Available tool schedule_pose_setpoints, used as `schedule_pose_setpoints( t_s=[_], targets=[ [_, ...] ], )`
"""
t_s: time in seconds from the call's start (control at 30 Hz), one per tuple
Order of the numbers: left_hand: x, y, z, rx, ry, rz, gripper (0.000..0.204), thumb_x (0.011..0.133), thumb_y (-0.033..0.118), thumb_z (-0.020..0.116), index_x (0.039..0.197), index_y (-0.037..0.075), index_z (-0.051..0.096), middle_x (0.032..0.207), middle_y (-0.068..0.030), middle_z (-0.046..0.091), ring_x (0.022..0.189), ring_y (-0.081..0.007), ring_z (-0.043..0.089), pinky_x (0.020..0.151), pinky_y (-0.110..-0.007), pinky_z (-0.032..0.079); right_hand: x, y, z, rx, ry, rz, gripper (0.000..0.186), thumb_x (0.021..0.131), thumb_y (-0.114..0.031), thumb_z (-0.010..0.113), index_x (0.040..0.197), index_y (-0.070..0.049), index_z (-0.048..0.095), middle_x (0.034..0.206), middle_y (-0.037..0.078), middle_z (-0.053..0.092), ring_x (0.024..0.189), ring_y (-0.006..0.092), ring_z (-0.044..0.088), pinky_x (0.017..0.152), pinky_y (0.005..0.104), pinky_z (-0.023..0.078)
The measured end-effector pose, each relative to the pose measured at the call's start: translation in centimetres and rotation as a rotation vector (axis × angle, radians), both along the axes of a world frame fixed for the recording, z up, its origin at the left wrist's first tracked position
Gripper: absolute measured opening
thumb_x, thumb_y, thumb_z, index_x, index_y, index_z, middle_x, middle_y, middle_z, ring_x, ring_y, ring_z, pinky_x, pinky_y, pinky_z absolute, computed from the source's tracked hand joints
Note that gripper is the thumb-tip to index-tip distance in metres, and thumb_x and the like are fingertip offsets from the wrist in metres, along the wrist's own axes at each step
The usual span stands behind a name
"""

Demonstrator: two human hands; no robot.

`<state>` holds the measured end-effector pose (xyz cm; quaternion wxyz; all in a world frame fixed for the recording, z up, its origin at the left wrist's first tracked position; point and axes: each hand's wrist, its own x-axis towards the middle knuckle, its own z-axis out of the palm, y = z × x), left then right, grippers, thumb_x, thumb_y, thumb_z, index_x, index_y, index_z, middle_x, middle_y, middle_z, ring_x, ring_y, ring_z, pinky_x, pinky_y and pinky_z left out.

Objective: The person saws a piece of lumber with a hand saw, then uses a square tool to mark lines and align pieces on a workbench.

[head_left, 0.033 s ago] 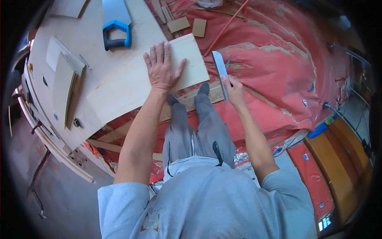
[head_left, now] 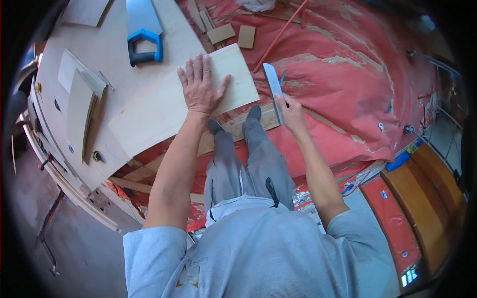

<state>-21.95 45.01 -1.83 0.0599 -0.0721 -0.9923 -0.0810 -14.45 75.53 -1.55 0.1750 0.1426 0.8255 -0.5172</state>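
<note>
My left hand (head_left: 201, 87) lies flat with its fingers spread on a pale wooden board (head_left: 149, 124). That board rests on a larger wooden sheet (head_left: 114, 44), and its right end sticks out past the sheet's edge. In my right hand (head_left: 292, 113) is a long, flat, grey metal-bladed tool (head_left: 272, 84), whose exact kind I cannot make out. The tool points up and away, just right of the board's rough end and apart from it. A handsaw (head_left: 144, 44) with a blue and black handle lies on the sheet beyond my left hand.
Curved thin wood pieces (head_left: 79, 116) lie at left beside a small tape measure (head_left: 96, 156). Wood offcuts (head_left: 221, 34) and a red rod (head_left: 281, 36) are on the wrinkled red floor covering (head_left: 343, 109). Brown panels (head_left: 422, 198) stand at lower right.
</note>
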Motion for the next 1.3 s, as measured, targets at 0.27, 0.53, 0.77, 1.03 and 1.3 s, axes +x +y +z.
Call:
schedule_pose_setpoints(
  t_s=[0.27, 0.53, 0.77, 1.03, 1.3],
  targets=[
    [4.0, 0.2, 1.7, 0.017, -0.076, -0.334, 0.11, 0.086, 0.068, 0.077, 0.171, 0.011, 0.037, 0.179, -0.0232, 0.027, 0.165, -0.05, 0.02, 0.122, -0.082, 0.015, 2.5, 1.1, 0.1, 0.099, 0.219, -0.182, 0.048, 0.112, -0.043, 0.065, 0.095, 0.002, 0.071, 0.078, 0.013, 0.064, 0.072, 0.019, 0.058, 0.069, 0.0396, 0.048],
    [2.6, -0.6, 7.0, -0.128, -0.306, -0.35, 0.108, 0.079, 0.032, 0.091, 0.171, 0.016, 0.036, 0.176, -0.0203, 0.035, 0.156, -0.0559, 0.037, 0.114, -0.079, 0.038, 4.3, 3.3, 3.1, -0.14, 0.063, -0.236, 0.044, 0.112, -0.041, 0.066, 0.105, 0.001, 0.076, 0.08, 0.006, 0.066, 0.074, 0.0128, 0.058, 0.068, 0.0349, 0.048],
    [-5.2, -2.5, 20.8, 0.079, -0.52, -0.359, 0.036, 0.103, 0.03, 0.072, 0.133, 0.011, 0.065, 0.12, -0.0192, 0.076, 0.102, -0.043, 0.075, 0.084, -0.051, 0.059, -0.2, 2.3, 8.3, -0.263, 0.178, -0.21, 0.046, 0.114, -0.044, 0.063, 0.102, -0.001, 0.075, 0.073, 0.0, 0.063, 0.066, 0.0097, 0.055, 0.06, 0.0342, 0.046],
    [-13.4, -8.2, 11.6, 0.516, -1.202, -0.291, 0.057, 0.105, 0.035, 0.077, 0.146, -0.001, 0.063, 0.123, -0.0084, 0.077, 0.113, -0.0167, 0.069, 0.101, -0.037, 0.054, -4.1, 0.0, 6.6, -0.368, 0.225, -0.171, 0.047, 0.112, -0.046, 0.064, 0.102, -0.002, 0.074, 0.071, 0.0, 0.062, 0.064, 0.0096, 0.054, 0.059, 0.0334, 0.045],
    [-15.7, -6.3, 8.3, 0.344, -1.243, -0.338, 0.058, 0.102, 0.036, 0.079, 0.145, 0.0, 0.065, 0.127, -0.0117, 0.076, 0.117, -0.0232, 0.07, 0.106, -0.04, 0.053, -4.7, -1.2, 1.7, -0.25, 0.173, -0.183, 0.051, 0.112, -0.051, 0.061, 0.107, -0.002, 0.077, 0.071, 0.007, 0.064, 0.067, 0.0165, 0.058, 0.066, 0.0384, 0.05]
  ],
)
